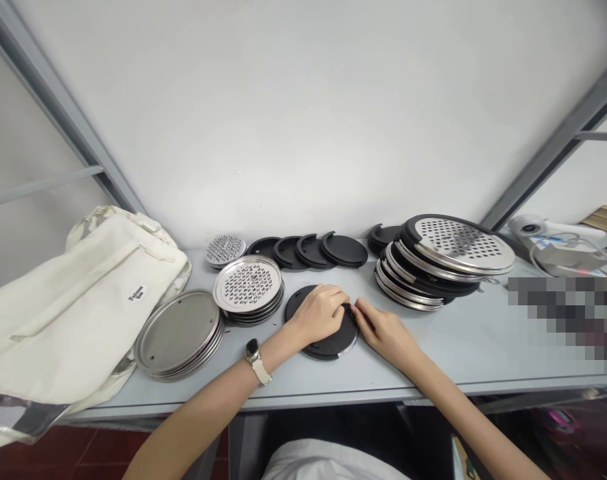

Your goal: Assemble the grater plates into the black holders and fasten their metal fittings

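Observation:
A round black disc (328,341) with a thin metal rim lies flat near the front of the grey table (478,347). My left hand (319,312) rests on top of the disc, fingers curled down and pressing it. My right hand (383,328) sits at the disc's right edge, fingertips pinched against the rim beside my left fingers. A watch is on my left wrist.
Left of the disc stand a stack of plain metal plates (179,332) and a stack of perforated plates (248,287). Black rings (308,252) line the wall. A leaning pile of assembled discs (443,260) is to the right. A white cloth bag (68,300) fills the left end.

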A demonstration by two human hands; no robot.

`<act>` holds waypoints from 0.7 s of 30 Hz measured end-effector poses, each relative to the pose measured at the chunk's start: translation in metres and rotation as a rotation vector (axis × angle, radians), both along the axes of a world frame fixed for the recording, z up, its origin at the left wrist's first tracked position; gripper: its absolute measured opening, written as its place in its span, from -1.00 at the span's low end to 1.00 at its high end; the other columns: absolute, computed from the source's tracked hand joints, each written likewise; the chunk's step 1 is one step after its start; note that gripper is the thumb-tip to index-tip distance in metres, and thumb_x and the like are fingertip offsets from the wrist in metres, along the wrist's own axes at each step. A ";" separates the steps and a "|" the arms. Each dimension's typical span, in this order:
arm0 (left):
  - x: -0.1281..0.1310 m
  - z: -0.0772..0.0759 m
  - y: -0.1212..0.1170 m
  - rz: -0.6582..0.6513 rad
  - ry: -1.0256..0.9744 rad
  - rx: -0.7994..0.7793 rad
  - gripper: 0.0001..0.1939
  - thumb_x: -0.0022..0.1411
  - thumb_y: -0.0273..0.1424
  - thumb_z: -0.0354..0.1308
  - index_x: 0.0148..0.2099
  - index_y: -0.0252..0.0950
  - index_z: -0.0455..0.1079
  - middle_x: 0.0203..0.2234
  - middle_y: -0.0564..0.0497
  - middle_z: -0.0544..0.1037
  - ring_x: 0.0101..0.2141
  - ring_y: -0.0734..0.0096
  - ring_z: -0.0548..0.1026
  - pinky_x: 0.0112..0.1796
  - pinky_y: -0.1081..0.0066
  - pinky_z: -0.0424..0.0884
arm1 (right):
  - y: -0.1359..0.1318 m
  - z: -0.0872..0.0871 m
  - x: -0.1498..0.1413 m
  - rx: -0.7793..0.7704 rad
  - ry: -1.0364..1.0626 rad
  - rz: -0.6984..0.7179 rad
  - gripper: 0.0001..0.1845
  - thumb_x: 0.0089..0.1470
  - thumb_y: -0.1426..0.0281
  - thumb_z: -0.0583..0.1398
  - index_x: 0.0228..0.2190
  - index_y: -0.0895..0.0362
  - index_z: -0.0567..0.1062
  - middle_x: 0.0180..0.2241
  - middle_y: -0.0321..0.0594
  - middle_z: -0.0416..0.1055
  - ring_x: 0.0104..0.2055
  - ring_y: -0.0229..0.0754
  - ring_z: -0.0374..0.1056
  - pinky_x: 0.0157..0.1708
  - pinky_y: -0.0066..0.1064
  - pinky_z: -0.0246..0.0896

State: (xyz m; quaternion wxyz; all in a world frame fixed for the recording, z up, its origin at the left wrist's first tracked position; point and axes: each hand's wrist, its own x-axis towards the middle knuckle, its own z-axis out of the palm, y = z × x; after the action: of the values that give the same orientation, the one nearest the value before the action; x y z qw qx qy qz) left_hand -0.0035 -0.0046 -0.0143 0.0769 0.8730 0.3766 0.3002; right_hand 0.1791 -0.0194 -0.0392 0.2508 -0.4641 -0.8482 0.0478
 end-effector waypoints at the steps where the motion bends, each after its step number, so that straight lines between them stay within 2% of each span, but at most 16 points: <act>1: 0.000 0.000 0.000 -0.004 -0.002 -0.003 -0.75 0.15 -0.64 -0.05 -0.20 -0.32 0.39 -0.27 -0.04 0.49 -0.18 0.30 0.42 -0.07 0.28 0.31 | 0.000 0.000 0.000 0.000 -0.003 -0.001 -0.73 0.27 0.30 -0.10 -0.36 0.10 0.31 -0.62 -0.29 0.36 -0.64 -0.22 0.28 -0.59 -0.46 -0.02; 13: -0.002 0.004 -0.001 -0.045 0.076 0.006 -0.76 0.14 -0.65 -0.08 -0.23 -0.32 0.34 -0.29 -0.04 0.46 -0.22 0.33 0.39 -0.09 0.32 0.27 | -0.001 0.000 -0.001 0.017 0.014 0.021 -0.71 0.26 0.30 -0.09 -0.42 0.10 0.31 -0.65 -0.31 0.33 -0.67 -0.27 0.24 -0.61 -0.48 -0.02; 21: 0.003 0.011 -0.008 0.056 0.136 0.097 -0.90 0.12 -0.46 0.06 -0.26 -0.28 0.34 -0.33 -0.03 0.47 -0.23 0.23 0.36 -0.13 0.23 0.21 | -0.002 0.000 0.000 -0.001 0.037 0.026 -0.72 0.26 0.29 -0.08 -0.43 0.09 0.30 -0.65 -0.32 0.33 -0.68 -0.27 0.24 -0.61 -0.48 -0.01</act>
State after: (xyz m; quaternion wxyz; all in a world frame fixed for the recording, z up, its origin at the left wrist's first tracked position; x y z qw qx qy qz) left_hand -0.0006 -0.0122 -0.0032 0.0006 0.8834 0.3901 0.2598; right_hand 0.1792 -0.0213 -0.0396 0.2655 -0.4521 -0.8494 0.0602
